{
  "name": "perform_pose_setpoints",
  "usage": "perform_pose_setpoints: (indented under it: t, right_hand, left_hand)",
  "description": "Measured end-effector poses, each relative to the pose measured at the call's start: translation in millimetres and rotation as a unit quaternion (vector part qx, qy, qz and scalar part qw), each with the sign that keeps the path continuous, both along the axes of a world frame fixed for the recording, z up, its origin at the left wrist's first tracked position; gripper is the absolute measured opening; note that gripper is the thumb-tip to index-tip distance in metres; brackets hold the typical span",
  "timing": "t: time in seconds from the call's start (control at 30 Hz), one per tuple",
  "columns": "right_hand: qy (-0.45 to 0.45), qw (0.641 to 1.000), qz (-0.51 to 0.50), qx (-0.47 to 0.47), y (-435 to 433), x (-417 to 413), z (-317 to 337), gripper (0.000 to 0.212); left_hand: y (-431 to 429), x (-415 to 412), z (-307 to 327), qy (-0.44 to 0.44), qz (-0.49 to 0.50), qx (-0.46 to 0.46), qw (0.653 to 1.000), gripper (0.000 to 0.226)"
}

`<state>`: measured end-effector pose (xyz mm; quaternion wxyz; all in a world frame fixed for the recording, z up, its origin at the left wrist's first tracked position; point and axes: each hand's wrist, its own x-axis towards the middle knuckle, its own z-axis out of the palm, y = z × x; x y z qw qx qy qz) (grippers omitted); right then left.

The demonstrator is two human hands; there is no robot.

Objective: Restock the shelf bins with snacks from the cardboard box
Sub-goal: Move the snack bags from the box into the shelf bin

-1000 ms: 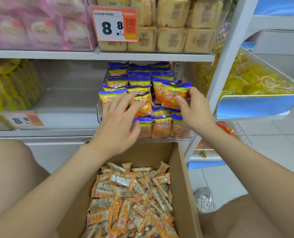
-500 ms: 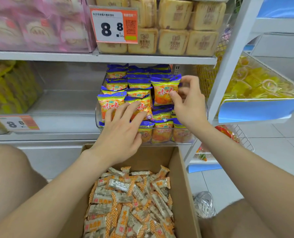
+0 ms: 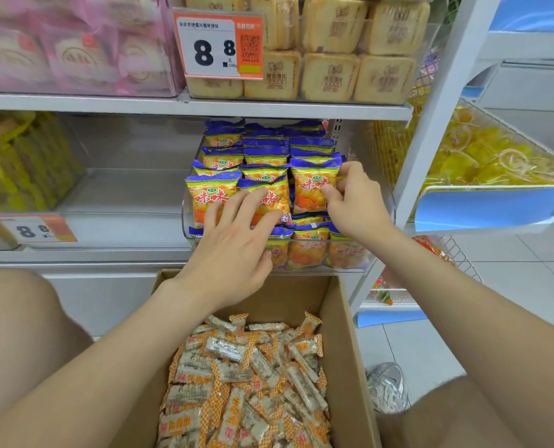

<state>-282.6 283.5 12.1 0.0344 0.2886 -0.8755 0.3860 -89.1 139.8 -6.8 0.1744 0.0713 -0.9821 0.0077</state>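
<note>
Since half a second ago the right packet [image 3: 313, 192] has come down a bit from the top of the stack. It now stands upright at the right end of the front row in the clear bin [image 3: 185, 221]. My right hand [image 3: 356, 205] pinches its right edge, thumb on the front face and the other fingers curled round behind. My left hand [image 3: 233, 253] has barely shifted: fingers straight and spread, tips resting on the middle packet [image 3: 277, 195], gripping nothing. Just left of that stands the left packet [image 3: 206, 197], also upright. So it's three orange-and-blue bags side by side across the front, with more rows of the same stacked behind and a lower layer showing through the bin's front wall.

The bin sits on the middle shelf [image 3: 107, 253], toward the right. Near me, right below it, is the cardboard box [image 3: 343, 334], open on top and filled with small wrapped bars [image 3: 253, 376] in orange check and silvery wrap, all jumbled. Both my forearms reach over the box to the bin.

On the shelf above are beige square packs [image 3: 330, 76] with a price tag [image 3: 219, 43] reading 8.8 in front of them, and pink packs [image 3: 75, 53] to their left. Yellow bags [image 3: 17, 163] sit at the left end of the middle shelf. Off to the right, a tilted bin [image 3: 482, 208] holds yellow sweets. A shoe [image 3: 387, 386] is on the floor right of the box.
</note>
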Motion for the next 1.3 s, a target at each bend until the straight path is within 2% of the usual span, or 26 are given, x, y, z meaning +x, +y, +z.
perform_pose_setpoints:
  t: [0.17, 0.27, 0.33, 0.4, 0.47, 0.53, 0.6, 0.7, 0.77, 0.8, 0.83, 0.93, 1.07, 1.13, 1.2, 1.3]
  right_hand:
    - [0.023, 0.999, -0.009, 0.04, 1.1, 7.4, 2.5, 0.019]
    - [0.032, 0.998, -0.043, 0.012, 6.2, 15.9, 10.4, 0.031]
    - [0.071, 0.995, -0.067, -0.028, 12.2, 23.2, 13.8, 0.044]
    - [0.134, 0.988, -0.06, -0.055, 17.8, 36.3, 14.7, 0.04]
    - [0.152, 0.987, -0.001, -0.054, 21.7, 51.9, 14.1, 0.031]
    - [0.121, 0.988, 0.093, 0.004, 27.1, 69.2, 11.7, 0.021]
    - [0.087, 0.959, 0.211, 0.17, 34.4, 84.8, 3.3, 0.013]
    - [0.029, 0.83, 0.336, 0.445, 43.5, 100.6, -32.8, 0.024]
    - [0.003, 0.768, 0.352, 0.535, 51.5, 110.9, -64.2, 0.03]
    - [-0.001, 0.746, 0.353, 0.565, 55.1, 116.9, -77.5, 0.022]
    - [0.001, 0.733, 0.36, 0.578, 58.9, 122.6, -89.4, 0.013]
    - [0.005, 0.711, 0.386, 0.588, 62.0, 136.5, -111.4, 0.023]
    - [0.008, 0.683, 0.398, 0.613, 60.0, 143.5, -128.2, 0.012]
    - [0.016, 0.688, 0.405, 0.602, 57.2, 144.4, -133.2, 0.01]
    - [0.02, 0.693, 0.409, 0.594, 54.1, 143.4, -134.6, 0.012]
    - [0.022, 0.699, 0.408, 0.587, 48.5, 136.9, -131.9, 0.01]
  left_hand:
    - [5.4, 0.5, 3.1, 0.038, -0.019, 0.005, 0.999, 0.051]
    - [8.4, 2.4, 4.1, 0.078, -0.036, 0.005, 0.996, 0.044]
    - [9.6, 3.5, 4.6, 0.106, -0.049, 0.007, 0.993, 0.035]
    - [12.3, 5.3, 4.3, 0.133, -0.074, 0.019, 0.988, 0.018]
    - [15.9, 8.9, 1.3, 0.119, -0.099, 0.037, 0.987, 0.005]
    - [22.0, 14.0, -7.3, 0.061, -0.1, 0.062, 0.991, 0.008]
    - [28.6, 17.8, -25.2, -0.042, -0.088, 0.084, 0.992, 0.014]
    - [37.5, 22.4, -65.9, -0.231, -0.082, 0.126, 0.961, 0.012]
    - [44.2, 25.8, -97.7, -0.333, -0.087, 0.149, 0.927, 0.012]
    - [48.7, 27.8, -113.4, -0.37, -0.094, 0.158, 0.911, 0.015]
    - [54.5, 30.1, -129.5, -0.405, -0.102, 0.168, 0.893, 0.018]
    - [74.3, 36.4, -169.2, -0.508, -0.133, 0.203, 0.827, 0.02]
    - [102.3, 44.4, -211.4, -0.585, -0.152, 0.232, 0.762, 0.04]
    - [110.8, 49.6, -228.0, -0.594, -0.16, 0.232, 0.753, 0.047]
    - [114.8, 54.1, -235.2, -0.586, -0.162, 0.226, 0.761, 0.048]
    - [116.5, 52.6, -235.7, -0.553, -0.15, 0.258, 0.778, 0.031]
